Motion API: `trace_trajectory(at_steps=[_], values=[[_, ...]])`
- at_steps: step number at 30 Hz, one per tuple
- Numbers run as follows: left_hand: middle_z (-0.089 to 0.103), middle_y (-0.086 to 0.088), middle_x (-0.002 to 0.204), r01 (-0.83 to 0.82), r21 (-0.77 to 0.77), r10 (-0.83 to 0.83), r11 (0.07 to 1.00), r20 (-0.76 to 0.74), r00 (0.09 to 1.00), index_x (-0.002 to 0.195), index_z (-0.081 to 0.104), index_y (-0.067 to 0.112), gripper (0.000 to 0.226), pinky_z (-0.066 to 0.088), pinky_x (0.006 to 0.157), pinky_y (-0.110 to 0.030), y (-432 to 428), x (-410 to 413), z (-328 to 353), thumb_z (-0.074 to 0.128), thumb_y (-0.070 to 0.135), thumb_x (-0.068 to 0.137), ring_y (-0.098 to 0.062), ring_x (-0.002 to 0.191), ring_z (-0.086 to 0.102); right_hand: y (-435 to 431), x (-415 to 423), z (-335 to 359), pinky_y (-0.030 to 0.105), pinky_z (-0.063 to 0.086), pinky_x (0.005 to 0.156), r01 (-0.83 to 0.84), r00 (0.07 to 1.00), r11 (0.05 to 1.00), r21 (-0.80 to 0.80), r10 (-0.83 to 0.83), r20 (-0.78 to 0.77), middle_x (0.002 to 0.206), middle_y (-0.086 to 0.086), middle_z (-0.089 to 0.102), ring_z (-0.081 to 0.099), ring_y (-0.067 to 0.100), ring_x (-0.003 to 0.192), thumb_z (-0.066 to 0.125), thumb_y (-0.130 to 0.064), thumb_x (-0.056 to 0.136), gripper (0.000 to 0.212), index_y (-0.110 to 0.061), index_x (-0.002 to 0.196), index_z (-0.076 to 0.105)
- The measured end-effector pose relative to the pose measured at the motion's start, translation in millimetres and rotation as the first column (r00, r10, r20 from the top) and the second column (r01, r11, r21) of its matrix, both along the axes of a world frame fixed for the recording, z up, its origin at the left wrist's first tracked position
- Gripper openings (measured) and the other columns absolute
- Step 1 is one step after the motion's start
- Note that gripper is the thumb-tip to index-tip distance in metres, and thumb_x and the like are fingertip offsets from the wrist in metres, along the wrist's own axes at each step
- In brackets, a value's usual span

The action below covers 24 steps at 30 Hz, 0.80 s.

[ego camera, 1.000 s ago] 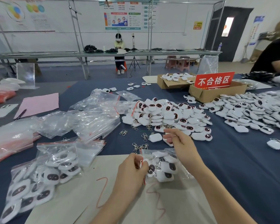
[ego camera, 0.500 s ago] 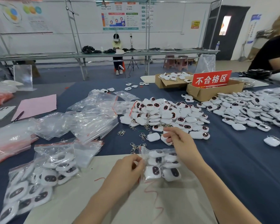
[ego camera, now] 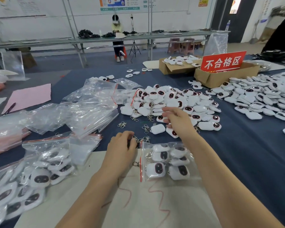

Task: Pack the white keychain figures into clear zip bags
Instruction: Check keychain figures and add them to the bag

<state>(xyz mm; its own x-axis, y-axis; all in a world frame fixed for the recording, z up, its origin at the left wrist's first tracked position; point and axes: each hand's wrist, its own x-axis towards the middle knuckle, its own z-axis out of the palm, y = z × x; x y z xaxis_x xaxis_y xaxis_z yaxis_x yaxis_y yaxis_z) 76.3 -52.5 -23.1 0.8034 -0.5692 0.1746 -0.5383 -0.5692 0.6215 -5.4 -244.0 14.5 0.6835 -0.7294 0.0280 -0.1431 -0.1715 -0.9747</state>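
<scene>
A clear zip bag (ego camera: 168, 163) with a red seal strip lies on the beige sheet (ego camera: 155, 211); several white keychain figures are inside it. My left hand (ego camera: 122, 150) grips the bag's open upper-left corner, fingers curled beside some metal clasps (ego camera: 141, 139). My right hand (ego camera: 178, 120) hovers over the near edge of the big pile of white figures (ego camera: 171, 99), its fingers loosely spread and holding nothing that I can see. Two loose figures (ego camera: 157, 128) lie just below that hand.
Empty zip bags (ego camera: 89, 109) are heaped on the left, with filled bags (ego camera: 39, 175) in front of them. A second spread of figures (ego camera: 262, 99) covers the right. Cardboard boxes with a red sign (ego camera: 220, 63) stand behind. Another person's arm shows at the far right.
The bag has come down flat onto the beige sheet. My right hand has left the bag's mouth and moved up to the pile of figures.
</scene>
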Motion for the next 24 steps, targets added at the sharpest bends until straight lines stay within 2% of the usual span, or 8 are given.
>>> trace_trajectory(at_steps=[3, 6, 8, 11, 13, 19, 22, 24], values=[[0.052, -0.003, 0.139, -0.025, 0.098, 0.017, 0.995, 0.084, 0.996, 0.140, 0.052, 0.026, 0.040, 0.035, 0.106, -0.042, -18, 13, -6, 0.049, 0.040, 0.103, -0.026, 0.126, 0.045, -8, 15, -1, 0.037, 0.057, 0.079, -0.020, 0.988, 0.994, -0.105, 0.004, -0.156, 0.099, 0.000, 0.064, 0.063, 0.018, 0.080, 0.042, -0.016, 0.101, 0.032, -0.021, 0.125, 0.062], [0.044, -0.006, 0.147, -0.043, 0.112, 0.031, 0.993, 0.107, 0.994, 0.147, 0.044, 0.028, 0.054, 0.030, 0.109, -0.045, -39, 30, -11, 0.052, 0.050, 0.099, -0.028, 0.134, 0.039, -20, 25, -3, 0.034, 0.058, 0.065, -0.023, 0.962, 0.980, -0.196, -0.031, -0.270, 0.108, 0.003, 0.066, 0.068, 0.017, 0.072, 0.040, -0.022, 0.102, 0.034, -0.020, 0.132, 0.058], [0.037, -0.008, 0.152, -0.045, 0.112, 0.034, 0.993, 0.098, 0.995, 0.150, 0.040, 0.028, 0.061, 0.027, 0.112, -0.047, -51, 42, -12, 0.054, 0.054, 0.097, -0.031, 0.138, 0.035, -24, 27, -7, 0.030, 0.052, 0.059, -0.022, 0.953, 0.962, -0.271, -0.062, -0.296, 0.101, 0.000, 0.067, 0.068, 0.015, 0.062, 0.041, -0.024, 0.101, 0.034, -0.019, 0.131, 0.058], [0.027, -0.009, 0.160, -0.057, 0.134, 0.040, 0.989, 0.127, 0.991, 0.153, 0.035, 0.030, 0.063, 0.024, 0.115, -0.050, -68, 57, -13, 0.051, 0.057, 0.098, -0.034, 0.143, 0.030, -28, 28, -16, 0.044, 0.057, 0.085, -0.016, 0.958, 0.952, -0.306, -0.072, -0.276, 0.112, -0.002, 0.066, 0.071, 0.024, 0.092, 0.046, -0.024, 0.100, 0.034, -0.019, 0.131, 0.059], [0.025, -0.007, 0.163, -0.058, 0.163, 0.032, 0.985, 0.156, 0.987, 0.152, 0.036, 0.031, 0.061, 0.022, 0.117, -0.050, -76, 64, -13, 0.049, 0.058, 0.099, -0.034, 0.145, 0.030, -30, 31, -18, 0.048, 0.055, 0.093, -0.027, 0.956, 0.949, -0.315, -0.068, -0.284, 0.124, -0.002, 0.064, 0.067, 0.026, 0.104, 0.048, -0.025, 0.100, 0.034, -0.020, 0.132, 0.059], [0.035, -0.003, 0.158, 0.003, 0.117, -0.028, 0.993, 0.208, 0.978, 0.140, 0.052, 0.030, 0.043, 0.025, 0.115, -0.051, -80, 68, -19, 0.051, 0.048, 0.100, -0.033, 0.140, 0.039, -40, 31, -20, 0.031, 0.052, 0.078, -0.093, 0.945, 0.933, -0.346, -0.027, -0.327, 0.120, -0.007, 0.064, 0.061, 0.015, 0.087, 0.055, -0.027, 0.098, 0.031, -0.023, 0.128, 0.060], [0.029, -0.006, 0.162, 0.020, 0.111, -0.045, 0.994, 0.219, 0.975, 0.150, 0.042, 0.028, 0.052, 0.026, 0.116, -0.053, -83, 67, -18, 0.052, 0.044, 0.101, -0.036, 0.143, 0.032, -44, 32, -20, 0.022, 0.049, 0.058, -0.134, 0.938, 0.931, -0.340, 0.008, -0.346, 0.110, -0.010, 0.063, 0.060, 0.008, 0.069, 0.058, -0.029, 0.097, 0.029, -0.022, 0.125, 0.061], [0.020, -0.005, 0.167, 0.054, 0.167, -0.092, 0.984, 0.225, 0.970, 0.156, 0.033, 0.029, 0.056, 0.021, 0.120, -0.051, -85, 67, -19, 0.047, 0.042, 0.104, -0.035, 0.149, 0.023, -46, 33, -21, 0.022, 0.046, 0.057, -0.148, 0.933, 0.929, -0.338, 0.018, -0.358, 0.108, -0.011, 0.061, 0.055, 0.004, 0.063, 0.060, -0.032, 0.096, 0.030, -0.023, 0.125, 0.061]])
